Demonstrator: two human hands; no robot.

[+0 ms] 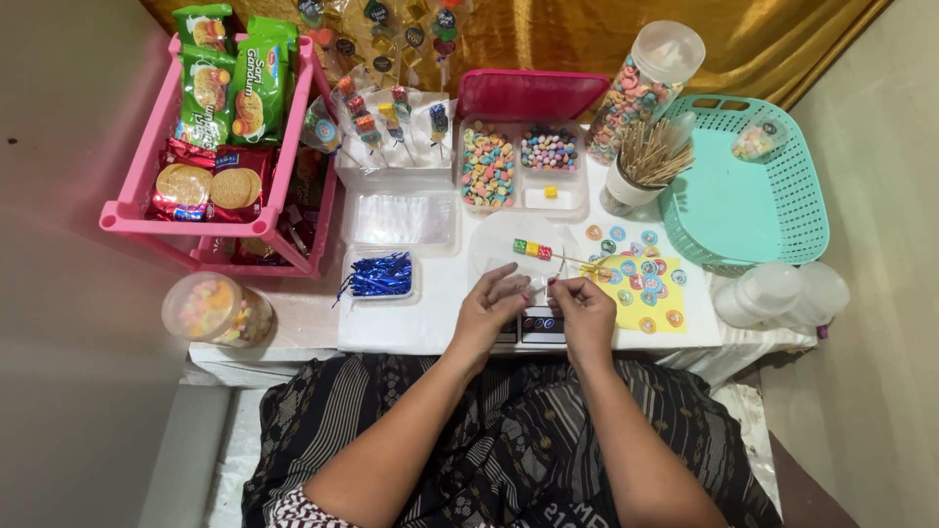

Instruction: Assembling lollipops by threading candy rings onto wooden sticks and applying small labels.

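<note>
Both sets of fingers [550,286] pinch a small clear wrapper between left hand [492,306] and right hand [583,311]. The candy skewer [536,249] lies just beyond on the counter [430,318], apparently awaiting bagging; sliding it in needs the wrapper's mouth opened.

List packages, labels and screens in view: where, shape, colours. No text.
Green biscuit packs: top tier of the pink rack, far left, upright pouches.
Red biscuit pack: front of that tier, flat, showing round biscuits.
Sticker sheet: by the right hand, yellow with round coloured stickers.
Small scale: under both hands, dark display, mostly hidden.
</note>
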